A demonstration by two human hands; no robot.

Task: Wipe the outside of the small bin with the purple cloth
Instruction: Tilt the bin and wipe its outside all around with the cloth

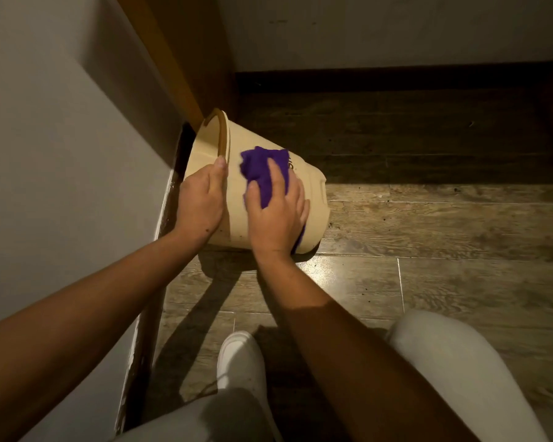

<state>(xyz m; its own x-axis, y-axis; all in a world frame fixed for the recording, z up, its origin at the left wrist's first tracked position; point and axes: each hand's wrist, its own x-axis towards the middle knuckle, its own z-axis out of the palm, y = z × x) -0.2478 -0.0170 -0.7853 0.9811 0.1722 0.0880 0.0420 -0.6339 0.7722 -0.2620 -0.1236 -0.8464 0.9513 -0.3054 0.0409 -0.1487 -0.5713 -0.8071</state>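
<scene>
A small cream-coloured bin lies tilted on its side on the floor, its open rim turned toward the wall at the left and its base toward the right. My left hand grips the rim, thumb on the rim's edge. My right hand presses the purple cloth flat against the bin's outer side, fingers spread over it. Part of the cloth bunches up above my fingers and a strip shows under my palm. Dark lettering on the bin is partly hidden by the cloth.
A white wall and a wooden door frame stand close on the left. The wood-look tiled floor stretches to the right toward a dark skirting board. My white shoe and light trouser knees are below.
</scene>
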